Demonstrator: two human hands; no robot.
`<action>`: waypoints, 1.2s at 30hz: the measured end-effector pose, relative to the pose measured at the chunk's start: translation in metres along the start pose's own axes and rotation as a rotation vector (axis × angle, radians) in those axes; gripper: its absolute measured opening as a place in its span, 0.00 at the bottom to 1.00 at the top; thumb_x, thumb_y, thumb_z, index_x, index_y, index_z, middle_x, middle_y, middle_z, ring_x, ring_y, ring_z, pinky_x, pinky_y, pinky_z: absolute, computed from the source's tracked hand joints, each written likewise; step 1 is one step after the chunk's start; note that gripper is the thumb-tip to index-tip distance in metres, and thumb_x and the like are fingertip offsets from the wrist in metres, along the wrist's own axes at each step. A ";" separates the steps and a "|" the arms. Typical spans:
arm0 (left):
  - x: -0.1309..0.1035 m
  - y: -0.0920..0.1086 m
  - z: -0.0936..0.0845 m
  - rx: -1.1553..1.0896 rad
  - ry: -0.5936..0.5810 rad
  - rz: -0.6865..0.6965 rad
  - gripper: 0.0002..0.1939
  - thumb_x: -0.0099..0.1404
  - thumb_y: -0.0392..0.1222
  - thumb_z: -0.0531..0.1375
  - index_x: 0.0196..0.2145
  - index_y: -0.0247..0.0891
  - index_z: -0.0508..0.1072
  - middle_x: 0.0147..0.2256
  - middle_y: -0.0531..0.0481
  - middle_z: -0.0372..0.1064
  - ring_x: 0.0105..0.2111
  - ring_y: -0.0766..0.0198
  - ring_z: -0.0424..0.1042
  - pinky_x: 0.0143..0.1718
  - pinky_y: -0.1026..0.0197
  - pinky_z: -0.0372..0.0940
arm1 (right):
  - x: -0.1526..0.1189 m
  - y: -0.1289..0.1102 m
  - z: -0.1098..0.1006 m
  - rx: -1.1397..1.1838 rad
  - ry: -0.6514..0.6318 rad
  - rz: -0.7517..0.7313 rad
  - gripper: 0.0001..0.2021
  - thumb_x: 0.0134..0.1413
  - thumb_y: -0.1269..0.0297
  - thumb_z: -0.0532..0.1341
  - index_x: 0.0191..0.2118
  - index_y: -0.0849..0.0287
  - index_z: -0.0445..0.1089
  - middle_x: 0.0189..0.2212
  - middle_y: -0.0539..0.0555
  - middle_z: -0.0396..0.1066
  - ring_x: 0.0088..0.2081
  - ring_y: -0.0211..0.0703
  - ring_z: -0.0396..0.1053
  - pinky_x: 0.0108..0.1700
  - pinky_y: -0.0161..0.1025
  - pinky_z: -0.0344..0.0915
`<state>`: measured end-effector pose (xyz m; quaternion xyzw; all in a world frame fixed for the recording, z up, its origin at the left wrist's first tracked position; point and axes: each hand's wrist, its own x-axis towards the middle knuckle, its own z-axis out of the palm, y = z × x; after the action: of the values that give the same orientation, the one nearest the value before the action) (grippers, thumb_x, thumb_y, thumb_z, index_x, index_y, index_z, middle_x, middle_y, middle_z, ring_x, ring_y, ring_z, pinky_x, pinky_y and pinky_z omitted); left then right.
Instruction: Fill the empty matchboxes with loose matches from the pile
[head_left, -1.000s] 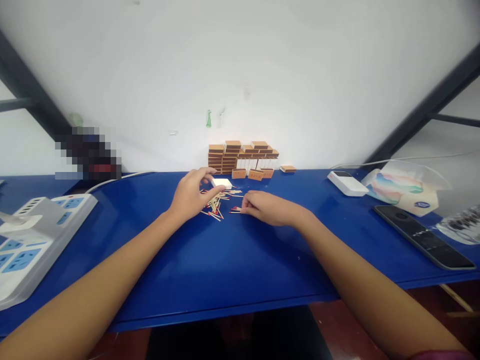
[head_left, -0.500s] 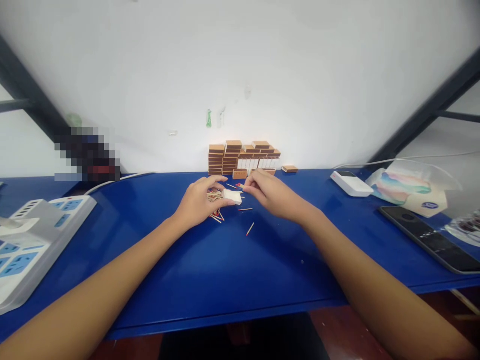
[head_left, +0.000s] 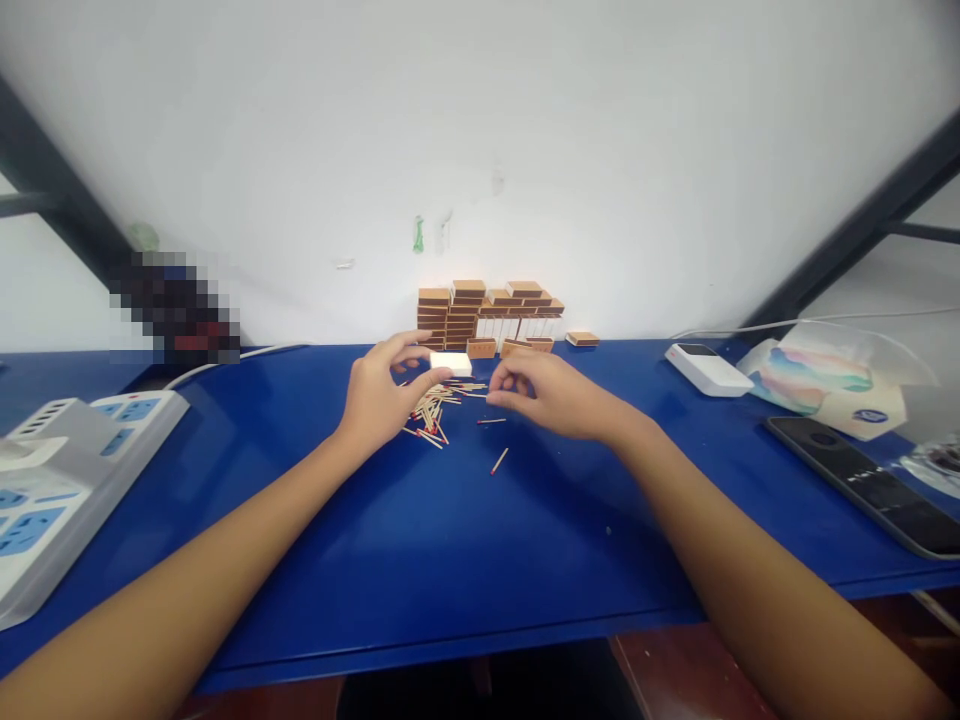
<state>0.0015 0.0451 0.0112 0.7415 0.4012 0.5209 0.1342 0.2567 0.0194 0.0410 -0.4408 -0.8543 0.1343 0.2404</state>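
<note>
Between the thumb and fingers of my left hand (head_left: 391, 385) is a small white matchbox tray (head_left: 451, 364), held above the back of a loose pile of matches (head_left: 431, 410). My right hand (head_left: 541, 392) is just right of the pile, its thumb and index finger pinched at the end of a match (head_left: 475, 395). Two single matches lie apart on the blue table (head_left: 420, 540), one (head_left: 492, 421) below my right fingertips and another (head_left: 499, 460) nearer the front edge. The inside of the white tray is hard to see.
Stacked matchboxes (head_left: 459, 315) stand against the wall, with a single box (head_left: 582, 339) to their right. A power strip (head_left: 90, 470) is at the left. On the right are a white device (head_left: 708, 369), a tissue pack (head_left: 825, 380) and a phone (head_left: 862, 480).
My left hand has moved the white tray left and back, uncovering more of the match pile. My right hand has come slightly lower, and the red-tipped matches at its fingertips no longer show there.
</note>
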 end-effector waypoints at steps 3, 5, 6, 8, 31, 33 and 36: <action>0.004 -0.003 -0.003 0.032 0.021 -0.003 0.24 0.62 0.47 0.74 0.54 0.42 0.78 0.41 0.49 0.84 0.39 0.58 0.81 0.45 0.53 0.75 | -0.002 0.006 0.003 0.027 -0.248 0.121 0.07 0.62 0.61 0.69 0.35 0.57 0.74 0.33 0.53 0.73 0.33 0.42 0.68 0.35 0.41 0.63; 0.003 -0.003 -0.003 0.027 -0.008 0.026 0.25 0.62 0.47 0.75 0.54 0.42 0.77 0.42 0.49 0.84 0.41 0.57 0.81 0.47 0.52 0.74 | -0.002 0.007 0.004 0.026 -0.300 0.148 0.07 0.63 0.62 0.67 0.34 0.57 0.73 0.33 0.53 0.73 0.32 0.42 0.68 0.34 0.41 0.63; 0.001 -0.003 -0.002 0.018 -0.033 0.037 0.25 0.61 0.46 0.75 0.54 0.42 0.77 0.43 0.49 0.84 0.42 0.57 0.82 0.48 0.51 0.74 | -0.002 0.006 0.004 0.024 -0.286 0.137 0.07 0.64 0.63 0.66 0.34 0.57 0.73 0.33 0.53 0.73 0.32 0.43 0.68 0.35 0.41 0.63; -0.002 -0.001 0.000 -0.010 -0.095 0.033 0.26 0.60 0.46 0.76 0.55 0.43 0.77 0.44 0.48 0.84 0.44 0.55 0.82 0.50 0.50 0.74 | 0.000 0.004 0.002 0.015 -0.145 0.082 0.07 0.66 0.64 0.64 0.35 0.57 0.72 0.34 0.53 0.73 0.34 0.44 0.68 0.37 0.42 0.63; -0.006 0.002 0.003 0.007 -0.179 0.066 0.26 0.58 0.47 0.77 0.52 0.44 0.77 0.47 0.45 0.82 0.47 0.52 0.82 0.54 0.47 0.73 | 0.012 0.066 0.013 -0.089 -0.022 0.049 0.05 0.64 0.64 0.63 0.37 0.58 0.75 0.38 0.58 0.73 0.46 0.53 0.67 0.50 0.48 0.63; -0.005 0.001 0.003 0.012 -0.176 0.051 0.25 0.58 0.47 0.77 0.52 0.44 0.77 0.46 0.46 0.82 0.46 0.52 0.82 0.53 0.47 0.73 | 0.010 0.067 0.009 -0.080 -0.019 0.069 0.06 0.62 0.64 0.64 0.34 0.58 0.74 0.35 0.57 0.73 0.43 0.52 0.67 0.49 0.48 0.63; -0.006 0.001 0.003 0.036 -0.188 0.036 0.26 0.57 0.45 0.77 0.52 0.44 0.78 0.43 0.46 0.82 0.45 0.52 0.81 0.51 0.48 0.73 | 0.010 0.057 0.007 -0.064 0.057 0.084 0.07 0.65 0.63 0.61 0.35 0.58 0.72 0.38 0.59 0.72 0.44 0.52 0.68 0.49 0.48 0.64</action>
<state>0.0042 0.0411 0.0067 0.7965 0.3827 0.4438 0.1487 0.2872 0.0598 0.0125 -0.4872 -0.8318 0.1043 0.2446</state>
